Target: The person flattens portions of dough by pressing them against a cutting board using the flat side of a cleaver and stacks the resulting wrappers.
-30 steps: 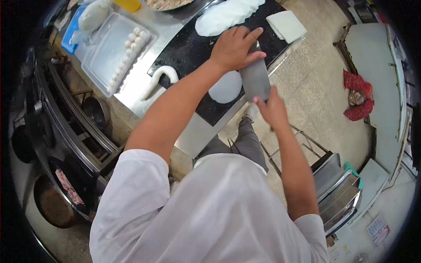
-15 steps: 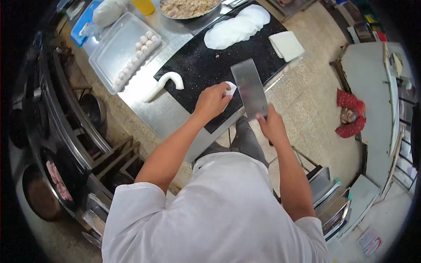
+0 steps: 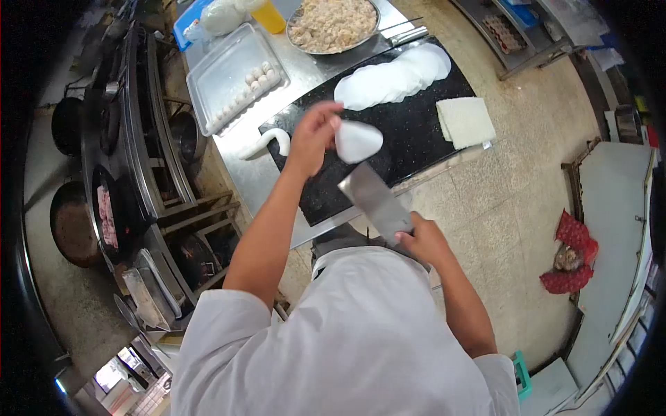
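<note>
Pinched at its edge by my left hand (image 3: 312, 142) is a thin, round white dough wrapper (image 3: 359, 143), blurred by motion, over the black board (image 3: 409, 128). My right hand (image 3: 424, 239) grips the handle of a broad-bladed cleaver (image 3: 374, 200); its blade points up and left across the board's near edge. Several overlapping dough wrappers (image 3: 392, 78) lie along the far side of the board. A curved white dough rope (image 3: 267, 143) rests partly on the board's left edge and partly on the steel table.
Beyond the board are a bowl of chopped filling (image 3: 333, 26) and a yellow container (image 3: 267, 15). Left of them sits a clear plastic tray (image 3: 229, 73) with a row of small white dumplings (image 3: 258, 78). A folded cloth (image 3: 466, 123) lies at the board's right edge.
My left hand has lifted away from the cleaver, and the wrapper in it now shows as a flat round. The cleaver has tilted left and come nearer my body. My view has shifted.
</note>
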Demonstrator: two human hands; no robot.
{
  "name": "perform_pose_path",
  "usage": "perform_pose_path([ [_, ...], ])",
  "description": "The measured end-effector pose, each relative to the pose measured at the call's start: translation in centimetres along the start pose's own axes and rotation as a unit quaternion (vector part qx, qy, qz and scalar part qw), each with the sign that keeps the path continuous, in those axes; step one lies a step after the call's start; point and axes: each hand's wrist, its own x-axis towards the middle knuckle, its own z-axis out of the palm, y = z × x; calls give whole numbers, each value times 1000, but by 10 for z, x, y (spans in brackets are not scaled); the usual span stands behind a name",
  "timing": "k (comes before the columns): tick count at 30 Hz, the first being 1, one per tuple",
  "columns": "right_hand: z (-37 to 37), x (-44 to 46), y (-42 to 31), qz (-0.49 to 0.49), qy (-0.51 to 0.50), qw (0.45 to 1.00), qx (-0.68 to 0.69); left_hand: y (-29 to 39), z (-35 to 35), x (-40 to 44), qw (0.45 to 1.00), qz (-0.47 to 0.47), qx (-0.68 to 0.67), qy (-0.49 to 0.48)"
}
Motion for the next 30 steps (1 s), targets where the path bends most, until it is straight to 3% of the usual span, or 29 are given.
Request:
perform_pose_path([
  [3,-31,-11,14,45,36,998,15,0,1,48,998,-16,-24,47],
  [5,-48,-13,17,43,65,997,17,-16,-9,66,966,-7,188,176],
  [6,-53,-12,20,-21,144,988,57,-37,-24,70,932,84,304,176],
  [7,-56,-12,20,-82,221,967,99,-35,-27,62,931,82,308,179],
  [9,-66,-5,19,-38,245,940,234,-35,-33,24,951,5,298,78],
  [11,-65,26,22,-44,273,909,312,-47,-31,-16,911,97,398,57],
  [13,-57,61,25,-53,316,796,513,-44,-41,-51,895,102,428,78],
  [14,-52,71,26,-54,317,798,510,-44,-47,-61,879,104,455,97],
  [15,-49,78,21,42,315,780,539,-47,-57,-64,881,107,451,98],
  [16,-44,84,14,136,311,755,561,-51,-68,-65,843,144,479,197],
  [17,-37,84,8,133,314,758,556,-56,-79,-65,796,177,499,294],
  [19,-18,65,-13,114,311,755,565,-64,-101,-56,815,145,475,299],
  [21,13,48,-29,116,312,812,478,-73,-118,-43,815,200,493,230],
  [23,37,31,-48,110,251,925,263,-73,-127,-43,827,219,470,216],
  [24,48,27,-67,112,251,928,253,-72,-133,-47,847,220,442,199],
  [25,58,23,-94,30,250,965,71,-70,-139,-51,863,224,415,182],
  [26,67,22,-124,-57,240,962,-113,-69,-147,-57,863,240,414,164],
  [27,74,21,-154,-37,200,959,-196,-69,-154,-61,863,245,410,168],
  [30,98,37,-196,-58,141,950,-272,-70,-169,-75,865,239,430,99],
])
